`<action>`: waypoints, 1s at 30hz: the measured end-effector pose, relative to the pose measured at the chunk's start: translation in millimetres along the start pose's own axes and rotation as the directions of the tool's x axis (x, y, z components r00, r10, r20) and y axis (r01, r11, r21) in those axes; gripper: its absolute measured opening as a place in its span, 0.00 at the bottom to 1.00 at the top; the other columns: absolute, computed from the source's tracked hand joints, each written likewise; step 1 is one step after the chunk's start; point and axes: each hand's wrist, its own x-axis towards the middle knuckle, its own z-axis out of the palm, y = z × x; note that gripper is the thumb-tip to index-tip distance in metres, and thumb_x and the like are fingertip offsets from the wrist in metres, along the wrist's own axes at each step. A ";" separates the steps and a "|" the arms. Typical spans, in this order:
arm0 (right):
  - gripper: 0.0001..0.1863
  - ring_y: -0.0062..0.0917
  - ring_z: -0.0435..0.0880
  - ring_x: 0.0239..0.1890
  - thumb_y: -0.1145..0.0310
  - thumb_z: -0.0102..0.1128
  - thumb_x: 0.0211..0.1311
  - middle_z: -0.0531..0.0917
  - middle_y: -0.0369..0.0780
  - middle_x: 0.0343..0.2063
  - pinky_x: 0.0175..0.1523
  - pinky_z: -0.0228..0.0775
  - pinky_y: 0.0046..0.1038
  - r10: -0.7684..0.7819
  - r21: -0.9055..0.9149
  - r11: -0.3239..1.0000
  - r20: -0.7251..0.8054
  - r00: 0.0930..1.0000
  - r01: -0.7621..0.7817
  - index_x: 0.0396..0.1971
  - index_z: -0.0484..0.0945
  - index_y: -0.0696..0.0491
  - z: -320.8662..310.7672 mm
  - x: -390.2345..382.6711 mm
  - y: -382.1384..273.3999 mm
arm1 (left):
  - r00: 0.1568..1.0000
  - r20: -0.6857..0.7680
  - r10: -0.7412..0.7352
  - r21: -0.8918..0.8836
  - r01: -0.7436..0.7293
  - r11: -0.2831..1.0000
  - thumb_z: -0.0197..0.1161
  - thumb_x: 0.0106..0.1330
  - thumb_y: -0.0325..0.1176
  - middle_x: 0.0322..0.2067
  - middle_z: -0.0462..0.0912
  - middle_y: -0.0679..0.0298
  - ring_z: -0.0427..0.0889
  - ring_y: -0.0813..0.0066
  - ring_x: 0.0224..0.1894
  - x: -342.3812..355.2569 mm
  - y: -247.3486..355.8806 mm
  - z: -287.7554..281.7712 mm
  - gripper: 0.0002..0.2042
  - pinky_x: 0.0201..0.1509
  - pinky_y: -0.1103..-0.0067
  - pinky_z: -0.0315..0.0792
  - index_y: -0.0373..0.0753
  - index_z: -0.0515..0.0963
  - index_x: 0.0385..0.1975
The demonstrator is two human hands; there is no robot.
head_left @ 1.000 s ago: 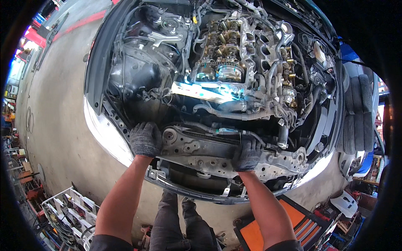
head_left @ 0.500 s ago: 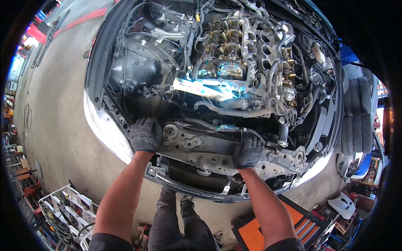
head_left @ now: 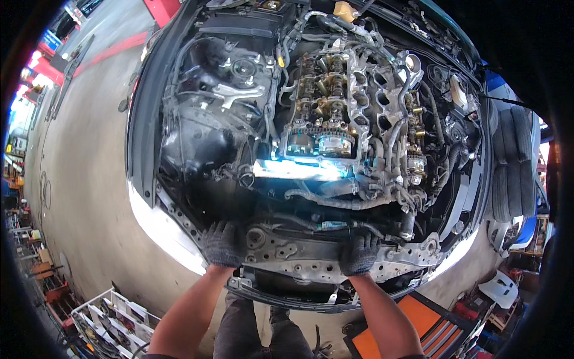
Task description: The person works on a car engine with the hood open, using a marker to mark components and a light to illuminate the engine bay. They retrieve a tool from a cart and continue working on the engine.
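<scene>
My left hand [head_left: 224, 245], in a dark knit glove, rests at the left end of the metal front crossmember [head_left: 293, 257] of a car. Its fingers are stretched out and apart, pointing into the engine bay. On the right part of that crossmember lies my right hand [head_left: 359, 253], gloved alike, with its fingers spread over the rear edge. Neither hand holds anything loose. Behind them is the opened engine [head_left: 326, 107], its camshafts and timing chain bare. A bright work light bar [head_left: 299, 170] lies across its front, and a ribbed hose [head_left: 341, 202] runs just before it.
Stacked tires [head_left: 508, 137] stand to the right of the car. At lower right is an orange-topped tool cabinet [head_left: 400, 320]. A white rack [head_left: 110, 308] stands at lower left, beside the concrete floor [head_left: 89, 197]. The bumper edge [head_left: 281, 302] curves before my legs.
The view has tilted up, so the engine and crossmember sit lower in the picture. Both hands stay on the crossmember.
</scene>
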 end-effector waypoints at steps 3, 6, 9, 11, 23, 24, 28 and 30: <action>0.27 0.56 0.79 0.57 0.61 0.71 0.56 0.81 0.52 0.55 0.62 0.67 0.61 -0.006 -0.001 1.000 0.015 1.000 0.006 0.55 0.77 0.53 -0.7 1.1 -0.3 | 0.994 -0.061 0.087 -0.043 -0.090 0.995 0.66 0.64 0.38 0.40 0.86 0.52 0.84 0.42 0.44 2.5 -1.3 -2.9 0.10 0.49 0.49 0.74 0.44 0.84 0.42; 0.26 0.55 0.79 0.56 0.63 0.70 0.55 0.81 0.52 0.54 0.61 0.67 0.61 0.002 -0.026 1.000 0.037 0.999 -0.001 0.55 0.77 0.53 -1.4 5.2 -2.2 | 0.992 -0.011 0.124 -0.109 -0.125 0.986 0.65 0.64 0.38 0.43 0.87 0.50 0.84 0.41 0.43 7.7 -3.5 -4.5 0.15 0.46 0.50 0.75 0.42 0.86 0.48; 0.23 0.54 0.79 0.56 0.65 0.68 0.55 0.81 0.51 0.52 0.62 0.67 0.60 -0.001 -0.008 1.000 0.050 0.999 0.001 0.52 0.77 0.54 -5.1 10.1 -4.9 | 0.989 -0.001 0.151 -0.058 -0.151 0.987 0.65 0.66 0.41 0.45 0.88 0.49 0.84 0.41 0.41 9.2 -4.0 -5.6 0.19 0.44 0.50 0.74 0.40 0.85 0.54; 0.21 0.53 0.79 0.55 0.65 0.68 0.55 0.80 0.51 0.50 0.60 0.67 0.59 -0.012 -0.024 1.000 0.048 0.999 0.013 0.49 0.77 0.55 -6.5 14.2 -6.9 | 0.984 -0.035 0.175 -0.023 -0.175 0.984 0.64 0.67 0.42 0.48 0.89 0.48 0.84 0.42 0.41 9.9 -3.4 -6.1 0.21 0.44 0.49 0.74 0.38 0.85 0.56; 0.23 0.53 0.80 0.55 0.59 0.61 0.61 0.82 0.50 0.51 0.58 0.67 0.58 0.004 0.024 1.000 0.045 0.999 -0.005 0.54 0.81 0.54 -5.7 14.9 -3.0 | 0.966 0.147 0.214 -0.086 -0.203 0.975 0.62 0.70 0.45 0.51 0.88 0.43 0.85 0.39 0.44 16.2 -1.7 -13.5 0.23 0.47 0.50 0.75 0.37 0.82 0.59; 0.24 0.53 0.80 0.55 0.58 0.60 0.61 0.82 0.50 0.51 0.58 0.67 0.58 0.000 0.017 1.000 0.048 0.999 0.000 0.54 0.81 0.54 -5.7 14.0 -2.4 | 0.966 0.133 0.222 -0.069 -0.215 0.974 0.62 0.70 0.45 0.50 0.88 0.44 0.84 0.40 0.44 15.0 -2.0 -12.5 0.23 0.47 0.50 0.75 0.38 0.82 0.59; 0.25 0.53 0.80 0.55 0.58 0.59 0.63 0.82 0.50 0.53 0.59 0.67 0.59 0.015 0.038 0.999 0.069 0.997 -0.018 0.56 0.81 0.54 -5.5 11.5 -1.5 | 0.961 0.041 0.272 -0.017 -0.272 0.962 0.63 0.69 0.47 0.49 0.87 0.45 0.84 0.42 0.43 12.9 -5.4 -6.1 0.24 0.47 0.50 0.75 0.37 0.82 0.58; 0.25 0.54 0.80 0.55 0.59 0.59 0.63 0.82 0.50 0.53 0.60 0.67 0.59 0.035 0.048 0.998 0.109 0.993 -0.040 0.58 0.80 0.54 -5.0 11.1 -0.9 | 0.953 -0.008 0.304 -0.004 -0.304 0.953 0.63 0.68 0.50 0.51 0.89 0.47 0.86 0.43 0.43 12.6 -8.0 -3.1 0.24 0.45 0.51 0.74 0.41 0.84 0.58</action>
